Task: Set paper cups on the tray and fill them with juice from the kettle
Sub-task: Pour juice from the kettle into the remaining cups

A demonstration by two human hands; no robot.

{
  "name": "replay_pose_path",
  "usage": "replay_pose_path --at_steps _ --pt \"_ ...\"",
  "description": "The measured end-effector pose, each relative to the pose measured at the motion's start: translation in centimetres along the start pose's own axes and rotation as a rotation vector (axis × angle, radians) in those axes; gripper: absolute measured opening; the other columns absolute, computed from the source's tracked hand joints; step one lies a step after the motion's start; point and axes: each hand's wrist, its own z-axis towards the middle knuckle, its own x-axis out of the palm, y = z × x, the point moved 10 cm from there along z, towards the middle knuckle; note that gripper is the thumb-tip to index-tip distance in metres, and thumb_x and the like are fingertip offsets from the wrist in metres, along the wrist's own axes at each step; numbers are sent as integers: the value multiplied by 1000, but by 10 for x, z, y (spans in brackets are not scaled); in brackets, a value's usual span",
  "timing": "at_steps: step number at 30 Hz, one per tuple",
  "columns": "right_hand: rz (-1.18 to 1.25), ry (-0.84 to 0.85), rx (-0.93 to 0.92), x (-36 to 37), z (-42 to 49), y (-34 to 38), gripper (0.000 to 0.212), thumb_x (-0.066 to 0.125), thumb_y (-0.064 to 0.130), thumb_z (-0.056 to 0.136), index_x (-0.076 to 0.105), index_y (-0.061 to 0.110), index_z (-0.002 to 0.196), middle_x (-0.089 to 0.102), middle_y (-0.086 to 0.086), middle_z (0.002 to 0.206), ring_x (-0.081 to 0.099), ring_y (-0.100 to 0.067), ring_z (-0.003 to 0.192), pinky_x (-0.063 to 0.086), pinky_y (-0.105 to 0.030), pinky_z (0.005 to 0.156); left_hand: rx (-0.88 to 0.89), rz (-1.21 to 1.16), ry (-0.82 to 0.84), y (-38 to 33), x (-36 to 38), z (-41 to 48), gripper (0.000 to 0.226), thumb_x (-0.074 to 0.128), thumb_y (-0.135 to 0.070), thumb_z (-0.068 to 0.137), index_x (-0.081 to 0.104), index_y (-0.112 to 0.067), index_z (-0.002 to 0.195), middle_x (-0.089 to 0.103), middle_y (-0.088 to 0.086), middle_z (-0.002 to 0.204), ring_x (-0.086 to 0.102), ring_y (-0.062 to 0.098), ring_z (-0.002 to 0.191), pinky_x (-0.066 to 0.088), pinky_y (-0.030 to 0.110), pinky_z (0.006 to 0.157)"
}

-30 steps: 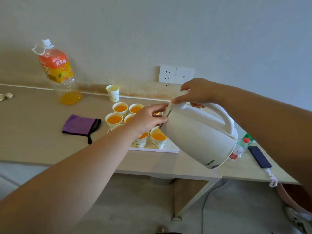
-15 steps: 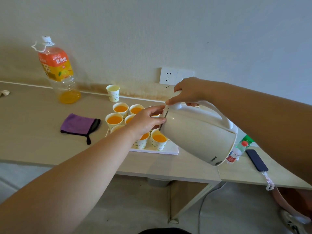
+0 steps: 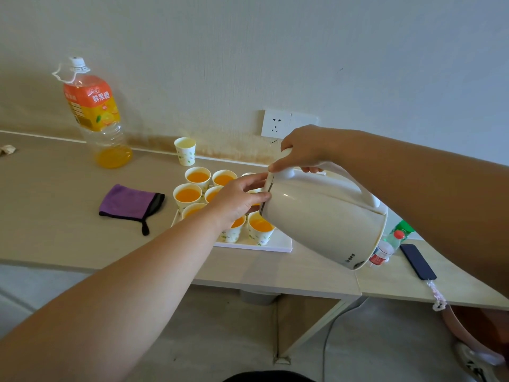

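Honestly the big risk is a spill, because the pour is basically blind. The right hand (image 3: 303, 150) is wrapped round the handle of the white kettle (image 3: 322, 216), thumb on top near the lid, and the kettle is tipped hard toward the tray (image 3: 279, 244). The left hand (image 3: 239, 199) is up at the spout end, thumb and fingers bent against the front rim as if steadying it. Between that hand and the kettle body, the spout and whatever cup it's aimed at are totally hidden, so I can't tell if juice is running or where it lands. The cups (image 3: 188, 195) sit packed together on the tray and the ones I can see look nearly full of orange already, so a bit too much tilt probably overflows one or splashes its neighbours. They're light paper too, so my guess is a bump from the left wrist or the kettle could knock one over. One spare cup (image 3: 185, 150) stands off the tray near the wall, apparently without juice. If it does go wrong, the purple cloth (image 3: 129, 202) is just to the left, while the phone (image 3: 417, 261) sits on the table (image 3: 55, 216) to the right, off past the kettle's base.
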Motion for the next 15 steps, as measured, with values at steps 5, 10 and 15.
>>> replay_pose_path --at_steps 5,10,15 --pt "-67 3 -7 -4 -2 3 41 53 60 87 38 22 94 61 -3 64 55 -14 54 36 -22 58 -4 1 -16 -1 -2 2 47 64 -6 88 57 -24 131 63 -5 125 61 17 113 53 30 90" --pt "-79 12 -14 -5 1 4 42 53 61 86 38 26 70 60 -2 60 57 -17 56 41 -28 64 -9 -18 -28 -1 -3 4 47 64 -5 88 57 -23 131 64 -4 124 61 17 113 53 33 92" --pt "-74 7 -23 -8 4 5 44 54 61 85 50 19 73 60 -2 58 57 -19 57 42 -27 64 -11 -34 -39 -1 -6 5 48 64 -4 88 56 -21 132 64 -4 124 61 18 112 52 37 95"
